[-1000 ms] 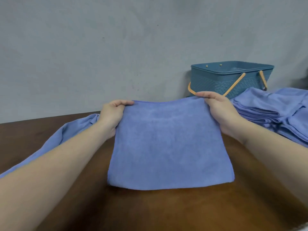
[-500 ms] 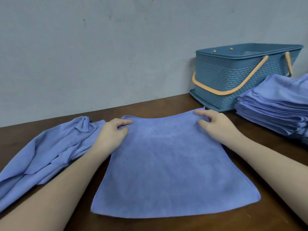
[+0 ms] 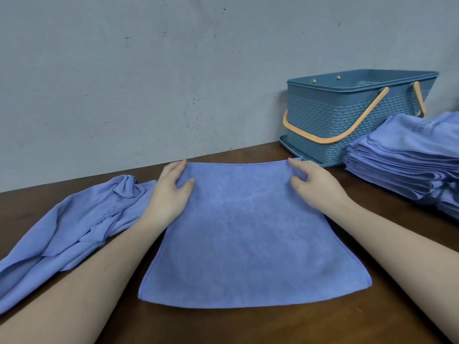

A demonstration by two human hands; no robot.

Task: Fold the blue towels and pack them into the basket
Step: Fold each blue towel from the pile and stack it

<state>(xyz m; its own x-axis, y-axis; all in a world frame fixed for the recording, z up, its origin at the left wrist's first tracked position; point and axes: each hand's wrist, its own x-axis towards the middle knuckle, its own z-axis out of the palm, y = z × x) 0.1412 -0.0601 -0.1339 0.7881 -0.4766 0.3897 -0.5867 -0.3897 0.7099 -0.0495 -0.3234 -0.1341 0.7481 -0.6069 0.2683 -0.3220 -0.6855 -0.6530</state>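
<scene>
Towel (image 3: 248, 234) flat mid-table; left hand (image 3: 169, 194), right hand (image 3: 315, 187) apparently pinching far corners. Fold starting: draw corners toward near edge.

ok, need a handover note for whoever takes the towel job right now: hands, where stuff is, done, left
Left hand pinches the far left corner of the flat towel; right hand pinches the far right corner.
Towel lies spread on the table, not yet folded.
Crumpled towels on the left, a flat stack on the right.
Basket at the back right; no towels visible inside.
Left: fold all, pack.
</scene>
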